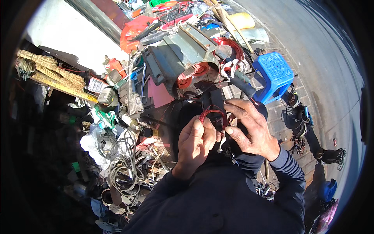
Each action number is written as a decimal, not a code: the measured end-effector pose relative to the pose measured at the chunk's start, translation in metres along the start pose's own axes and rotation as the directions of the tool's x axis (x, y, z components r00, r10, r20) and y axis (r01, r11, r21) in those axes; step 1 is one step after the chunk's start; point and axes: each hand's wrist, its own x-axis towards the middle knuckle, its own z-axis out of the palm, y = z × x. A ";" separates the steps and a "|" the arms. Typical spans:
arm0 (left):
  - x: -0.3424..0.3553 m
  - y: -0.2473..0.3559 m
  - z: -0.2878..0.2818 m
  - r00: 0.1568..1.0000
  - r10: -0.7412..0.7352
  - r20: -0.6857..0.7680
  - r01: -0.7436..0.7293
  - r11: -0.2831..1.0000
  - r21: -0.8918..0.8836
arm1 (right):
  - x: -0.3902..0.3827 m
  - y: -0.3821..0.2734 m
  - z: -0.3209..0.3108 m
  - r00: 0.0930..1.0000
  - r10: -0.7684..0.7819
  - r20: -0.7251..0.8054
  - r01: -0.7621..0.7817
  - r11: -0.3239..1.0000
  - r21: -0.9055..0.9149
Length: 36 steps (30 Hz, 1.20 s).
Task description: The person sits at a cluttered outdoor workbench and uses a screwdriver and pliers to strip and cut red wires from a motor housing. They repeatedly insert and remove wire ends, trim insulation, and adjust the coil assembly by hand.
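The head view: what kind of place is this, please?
Probably an outdoor repair stall for electric motors. The hands hold a red wire coil before a grey motor housing, with tangled cables and pavement around.

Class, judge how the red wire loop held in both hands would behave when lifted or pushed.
The red wire loop probably bends easily, since it arches between the left hand and right hand. Thin strands suggest it is light. It may spring apart.

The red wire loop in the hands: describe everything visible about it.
The red wire loop is a thin bundle of shiny, copper-like strands bent into a small arch. It stands above the left hand, which grips its lower part, while the right hand pinches its right side. Behind it sits a grey motor housing holding similar red windings.
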 end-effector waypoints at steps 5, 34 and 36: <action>-0.004 0.005 0.017 0.938 -0.045 -0.343 0.068 0.996 0.056 | 0.037 0.003 0.011 0.960 -0.170 0.223 0.114 0.963 0.244; -0.039 0.039 -0.023 0.995 0.101 0.013 -0.095 0.963 -0.252 | 0.052 0.061 -0.025 0.958 -0.178 0.224 0.258 0.877 -0.405; -0.031 0.032 -0.026 1.000 0.012 0.004 -0.011 0.970 -0.244 | 0.048 0.042 -0.019 0.957 -0.163 0.239 0.221 0.944 -0.244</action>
